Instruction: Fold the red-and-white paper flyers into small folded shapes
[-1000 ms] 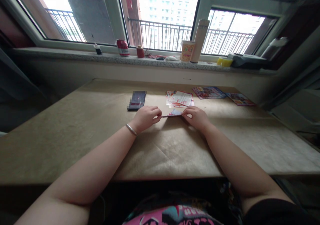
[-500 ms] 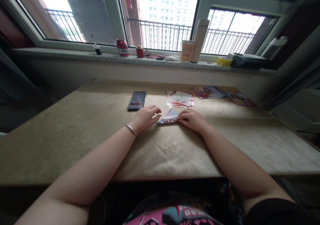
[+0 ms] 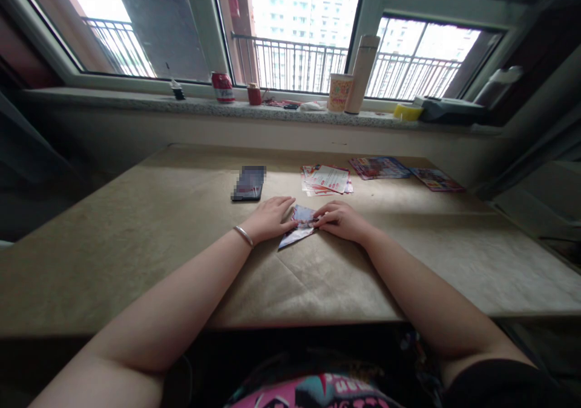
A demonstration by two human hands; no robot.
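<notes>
A small folded piece of printed paper [image 3: 297, 229] lies on the brown table [image 3: 136, 238] between my hands, one pointed corner sticking out toward me. My left hand [image 3: 269, 219], with a silver bracelet on the wrist, lies flat with its fingers stretched onto the paper's left side. My right hand [image 3: 340, 220] has its fingers pressed together on the paper's right part, holding it down against the table. A dark phone [image 3: 249, 183] lies just beyond my left hand.
Printed leaflets lie further back: a stack [image 3: 325, 179], a second sheet [image 3: 379, 167], a third sheet [image 3: 436, 180]. On the window sill [image 3: 113, 100] stand a red can [image 3: 223, 86], a printed cup [image 3: 340, 92], a tall flask [image 3: 363, 74].
The paper was held up on edge between both hands; it has since been turned and laid flat. Both hands drew closer together, and my left hand opened out flat onto it.
</notes>
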